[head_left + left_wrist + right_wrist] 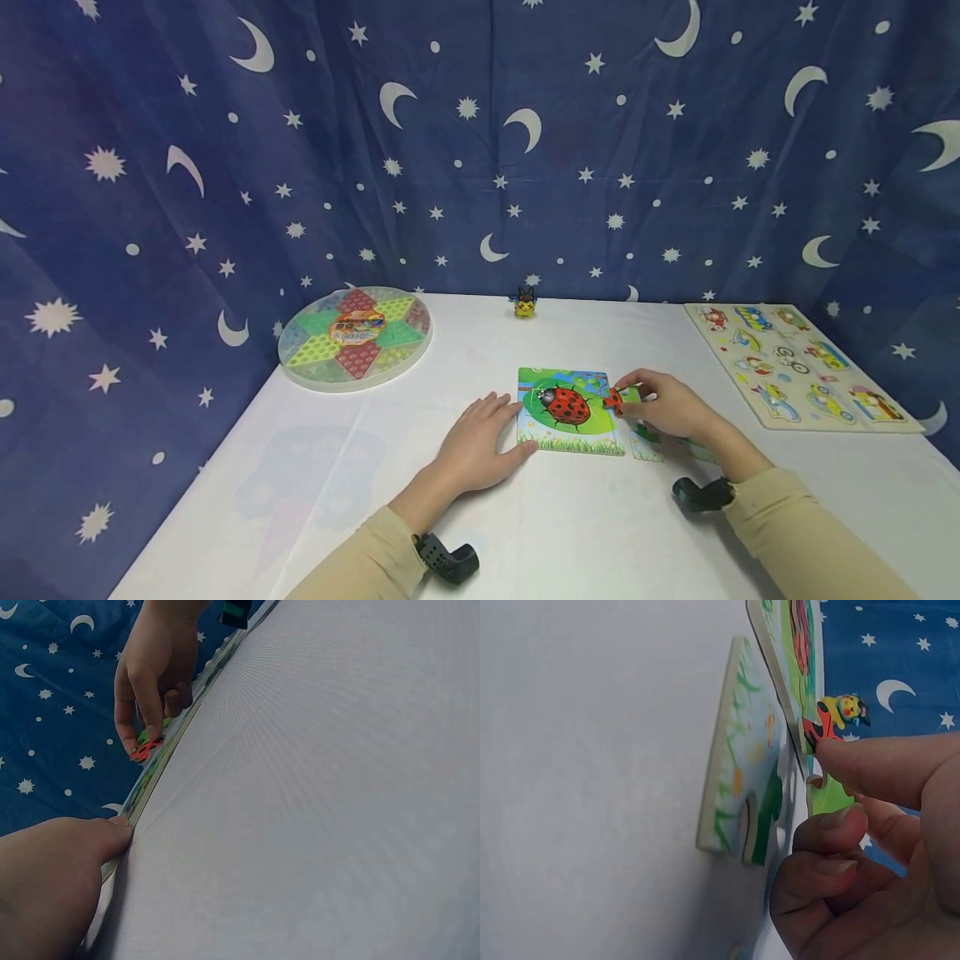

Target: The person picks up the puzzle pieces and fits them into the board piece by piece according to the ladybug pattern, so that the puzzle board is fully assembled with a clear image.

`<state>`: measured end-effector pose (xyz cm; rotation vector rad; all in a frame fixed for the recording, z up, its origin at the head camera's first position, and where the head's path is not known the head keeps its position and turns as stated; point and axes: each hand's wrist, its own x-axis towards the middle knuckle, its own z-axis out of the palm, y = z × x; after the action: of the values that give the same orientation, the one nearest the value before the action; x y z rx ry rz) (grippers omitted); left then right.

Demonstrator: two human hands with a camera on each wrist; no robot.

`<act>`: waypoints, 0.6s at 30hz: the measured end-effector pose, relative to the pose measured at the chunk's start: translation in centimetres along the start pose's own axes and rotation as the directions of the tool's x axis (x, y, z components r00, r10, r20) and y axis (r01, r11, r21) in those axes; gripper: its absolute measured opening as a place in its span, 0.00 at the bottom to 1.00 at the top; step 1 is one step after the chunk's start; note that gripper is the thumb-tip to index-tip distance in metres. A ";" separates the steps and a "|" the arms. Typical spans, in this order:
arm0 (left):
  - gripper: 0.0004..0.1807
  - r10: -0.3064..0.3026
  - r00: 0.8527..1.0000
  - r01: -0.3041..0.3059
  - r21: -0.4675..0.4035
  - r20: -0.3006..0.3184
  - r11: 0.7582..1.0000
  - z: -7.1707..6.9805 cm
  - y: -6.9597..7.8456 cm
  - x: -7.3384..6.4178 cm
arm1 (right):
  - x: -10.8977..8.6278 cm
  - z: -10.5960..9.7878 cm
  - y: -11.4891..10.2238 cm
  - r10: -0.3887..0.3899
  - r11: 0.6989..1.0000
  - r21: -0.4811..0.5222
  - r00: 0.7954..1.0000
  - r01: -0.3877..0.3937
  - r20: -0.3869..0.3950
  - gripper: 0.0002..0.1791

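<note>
A square ladybug puzzle point(566, 410) lies flat on the white table. My left hand point(477, 443) rests at its left side, fingers fairly straight, the thumb touching the lower left corner; the left wrist view shows this thumb point(112, 838) against the puzzle's edge. My right hand point(670, 407) pinches a red, black and green puzzle piece point(613, 402) between thumb and fingers at the puzzle's right edge. In the right wrist view, that piece point(831, 796) is partly hidden by the fingers. Below the right hand lies a loose puzzle piece point(742, 765) with grass and green on it.
Another loose piece point(702, 452) lies partly under the right wrist. A round Chinese checkers board point(356, 337) sits back left, a vehicle peg puzzle board point(798, 367) back right. A small yellow figurine point(525, 304) stands at the back edge, before a starry blue curtain point(450, 150).
</note>
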<state>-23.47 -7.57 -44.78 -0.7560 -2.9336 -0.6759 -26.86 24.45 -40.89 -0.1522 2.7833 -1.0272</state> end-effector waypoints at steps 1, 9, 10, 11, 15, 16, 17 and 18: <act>0.38 0.001 1.000 -0.001 0.000 -0.003 1.000 0.0 0.0 0.0 | 0.1 0.1 -0.1 -0.002 1.000 -0.007 1.000 0.002 0.000 0.22; 0.37 0.004 1.000 -0.004 -0.004 -0.006 1.000 0.1 -0.1 0.1 | 0.6 0.7 -0.3 -0.019 0.999 -0.044 1.000 0.019 -0.006 0.20; 0.37 0.005 1.000 -0.005 -0.004 -0.006 1.000 0.1 -0.2 0.1 | 0.6 0.8 -0.4 -0.021 0.999 -0.045 1.000 0.020 -0.007 0.20; 0.38 0.003 1.000 -0.003 -0.005 -0.003 1.000 0.0 -0.2 0.1 | 0.7 0.8 -0.4 -0.022 0.999 -0.045 1.000 0.022 -0.006 0.20; 0.37 0.000 1.000 0.000 -0.007 0.001 1.000 0.0 -0.1 0.1 | 0.5 1.1 -0.8 -0.042 0.998 -0.042 0.999 0.042 -0.004 0.21; 0.37 -0.001 1.000 0.001 -0.006 0.001 1.000 0.0 -0.1 0.1 | 0.5 1.1 -0.9 -0.051 0.998 -0.041 0.999 0.050 -0.004 0.21; 0.37 -0.001 1.000 0.001 -0.006 0.001 1.000 0.0 -0.1 0.1 | 0.4 1.1 -1.1 -0.058 0.997 -0.042 0.998 0.057 -0.006 0.21; 0.37 -0.002 1.000 0.002 -0.005 0.001 1.000 -0.1 0.0 0.1 | 0.4 1.2 -1.2 -0.062 0.997 -0.044 0.998 0.061 -0.008 0.21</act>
<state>-23.55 -7.59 -44.72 -0.7536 -2.9353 -0.6840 -26.96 22.75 -41.08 -0.2405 2.8269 -0.9840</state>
